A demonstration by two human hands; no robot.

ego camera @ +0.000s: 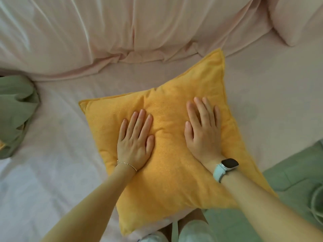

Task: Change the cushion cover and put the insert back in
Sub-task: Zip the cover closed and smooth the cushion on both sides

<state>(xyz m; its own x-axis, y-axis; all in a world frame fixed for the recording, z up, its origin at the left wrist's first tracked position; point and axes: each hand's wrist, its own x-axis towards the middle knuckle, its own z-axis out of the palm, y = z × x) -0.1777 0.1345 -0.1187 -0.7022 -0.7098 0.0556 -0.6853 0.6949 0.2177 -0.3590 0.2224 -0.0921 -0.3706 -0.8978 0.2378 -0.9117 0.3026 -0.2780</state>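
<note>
A plump yellow cushion (167, 172) lies on the pink bed sheet (262, 95), turned so one corner points away from me. My left hand (135, 142) presses flat on its left half, fingers straight and together. On its right half my right hand (203, 131) presses down too, fingers straight and slightly spread, a watch on the wrist. A crumpled green cover (15, 112) lies at the left edge of the bed.
A bunched pink duvet (122, 28) fills the back of the bed, with a pink pillow (297, 20) at the far right. Green fabric (297, 180) lies at the lower right. My knees show just below the cushion's near edge.
</note>
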